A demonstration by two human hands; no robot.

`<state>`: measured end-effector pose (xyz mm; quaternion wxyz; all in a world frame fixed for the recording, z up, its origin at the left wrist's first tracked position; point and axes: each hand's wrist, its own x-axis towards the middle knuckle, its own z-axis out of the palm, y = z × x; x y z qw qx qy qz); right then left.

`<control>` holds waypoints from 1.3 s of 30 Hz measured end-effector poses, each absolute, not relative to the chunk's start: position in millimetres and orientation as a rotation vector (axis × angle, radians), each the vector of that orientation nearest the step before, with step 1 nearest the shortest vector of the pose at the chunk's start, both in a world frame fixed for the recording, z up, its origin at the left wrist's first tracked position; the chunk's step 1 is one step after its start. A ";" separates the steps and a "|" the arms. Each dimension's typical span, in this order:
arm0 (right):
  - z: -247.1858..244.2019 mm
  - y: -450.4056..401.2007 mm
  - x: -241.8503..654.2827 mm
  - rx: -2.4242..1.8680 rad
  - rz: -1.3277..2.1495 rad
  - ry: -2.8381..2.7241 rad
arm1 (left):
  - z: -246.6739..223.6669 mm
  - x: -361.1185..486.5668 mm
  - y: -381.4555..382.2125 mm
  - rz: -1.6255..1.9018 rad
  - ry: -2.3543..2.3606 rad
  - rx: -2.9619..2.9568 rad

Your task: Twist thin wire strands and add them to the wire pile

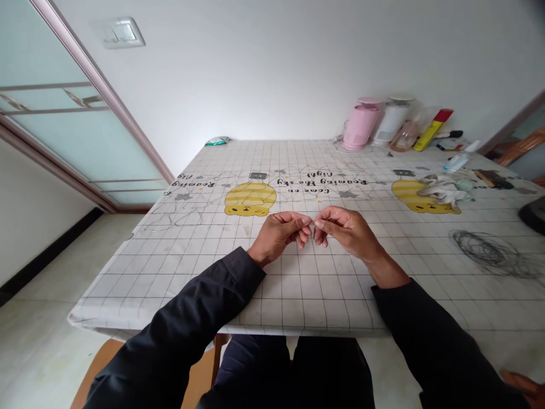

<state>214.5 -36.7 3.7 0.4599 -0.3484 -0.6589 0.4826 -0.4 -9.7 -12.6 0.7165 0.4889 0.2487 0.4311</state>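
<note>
Head view: a fine strand (313, 222), barely discernible, seems pinched between the left hand (281, 230) and right hand (347, 230), inward of the table's (298, 289) near edge; work looks underway, nothing visibly finished. Toward the right edge, a tangled wire coil (487, 250) lies untouched.

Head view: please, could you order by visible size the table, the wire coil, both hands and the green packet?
1. Table
2. Wire coil
3. Left hand and right hand: they look alike, so not ranked
4. Green packet
</note>
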 end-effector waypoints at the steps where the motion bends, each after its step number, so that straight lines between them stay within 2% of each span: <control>1: 5.7 -36.4 220.1 -0.851 1.234 -1.686 | -12.9 -2.1 -9.5 0.899 0.552 1.108; 4: 7.5 -32.3 234.2 -0.870 1.426 -1.797 | -14.3 -3.3 -9.6 0.760 0.564 1.166; 7: 4.7 -26.3 240.0 -0.899 1.530 -1.652 | -14.9 0.7 -10.8 0.819 0.587 1.149; 13: 0.6 -26.3 225.7 -0.875 1.327 -1.242 | -14.1 4.7 -10.3 0.974 0.597 1.085; 21: -4.4 -31.5 213.6 -0.821 1.200 -1.190 | -12.3 3.3 -10.4 0.963 0.532 1.044; 39: -1.4 -34.0 213.3 -0.839 1.392 -1.243 | -10.4 4.2 -21.6 0.772 0.450 1.202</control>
